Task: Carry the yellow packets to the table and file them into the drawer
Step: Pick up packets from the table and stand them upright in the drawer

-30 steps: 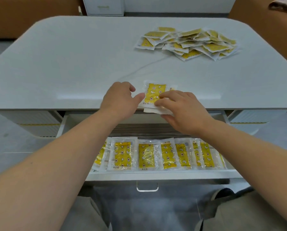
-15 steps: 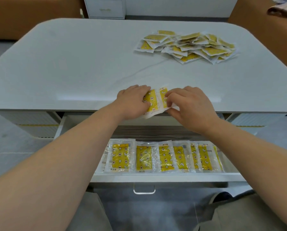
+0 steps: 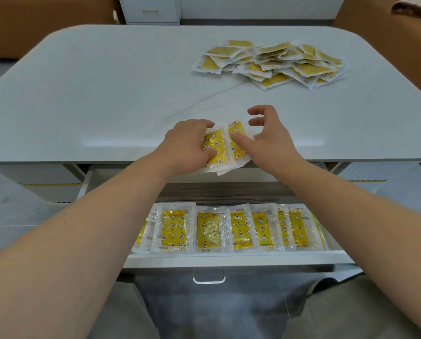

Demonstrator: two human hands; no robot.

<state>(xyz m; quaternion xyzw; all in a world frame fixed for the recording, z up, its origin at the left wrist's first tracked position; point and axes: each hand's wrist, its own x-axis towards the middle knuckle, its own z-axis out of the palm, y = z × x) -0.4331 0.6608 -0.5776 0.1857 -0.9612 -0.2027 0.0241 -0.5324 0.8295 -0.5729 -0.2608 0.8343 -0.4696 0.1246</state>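
Two of our hands work at the near edge of the counter [image 3: 106,94], right above the open drawer [image 3: 229,259]. Our left hand [image 3: 187,145] lies closed over a small stack of yellow packets [image 3: 215,149], thumb pressing the top one from the near side and fingers curled over its far end. The stack overhangs the counter's near edge a little, and its long axis runs near to far, tilted slightly so the far end leans right. A second packet [image 3: 236,143] fans out just to the right of the top one, lying along much the same line. Our right hand [image 3: 270,140] is spread and loose, its thumb tip resting on that second packet while the other fingers are lifted and curled, holding nothing.

Below, a row of yellow packets [image 3: 229,228] stands filed along the drawer's near wall, overlapping one another from left to right. Each one has its long axis running near to far and its yellow face turned up toward us. The drawer's handle [image 3: 209,277] shows below its front panel.

On the far right of the counter, well apart from our hands, sits a loose heap of packets [image 3: 273,63], pointing in all directions with no common axis. A white cabinet [image 3: 150,11] stands beyond the counter's far edge.
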